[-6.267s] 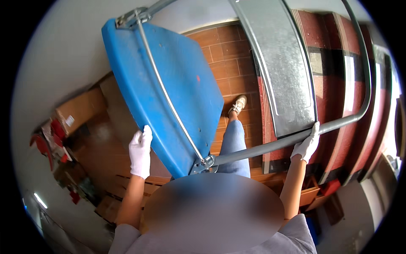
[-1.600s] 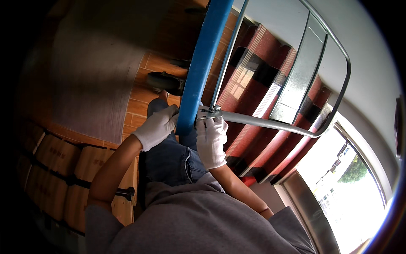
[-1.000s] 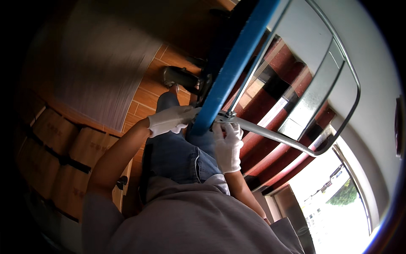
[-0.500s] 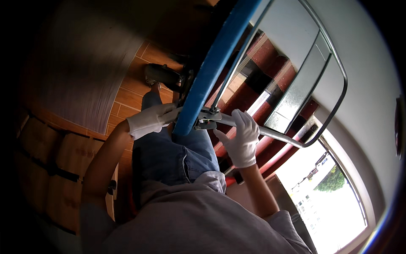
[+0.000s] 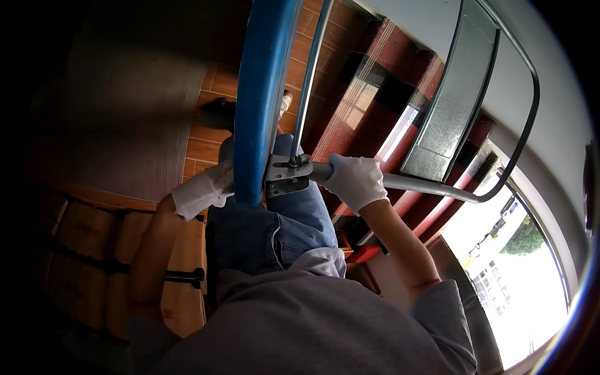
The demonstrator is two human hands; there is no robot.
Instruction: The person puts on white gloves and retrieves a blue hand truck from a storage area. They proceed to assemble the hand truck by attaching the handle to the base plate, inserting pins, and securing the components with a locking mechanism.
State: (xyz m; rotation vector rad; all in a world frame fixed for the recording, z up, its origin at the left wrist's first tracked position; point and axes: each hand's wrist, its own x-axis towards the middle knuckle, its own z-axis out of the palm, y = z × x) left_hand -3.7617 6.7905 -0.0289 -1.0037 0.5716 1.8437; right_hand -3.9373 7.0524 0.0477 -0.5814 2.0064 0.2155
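Whereas half a second ago the right hand (image 5: 356, 181) was spread open beside the tubular handle (image 5: 431, 188), it now wraps that handle just right of the blue platform-cart deck (image 5: 257, 106), beyond the metal hinge bracket (image 5: 287, 172), so deck and handle seem steadied from both sides. Its fingers are curled around the tubing, while the left hand (image 5: 206, 187) lies against the deck's left side, fingertips hidden, so I cannot tell how firmly it grips. Standing on edge before the jeans (image 5: 269, 231), the deck has red-and-black stairs (image 5: 334, 125) to its right.
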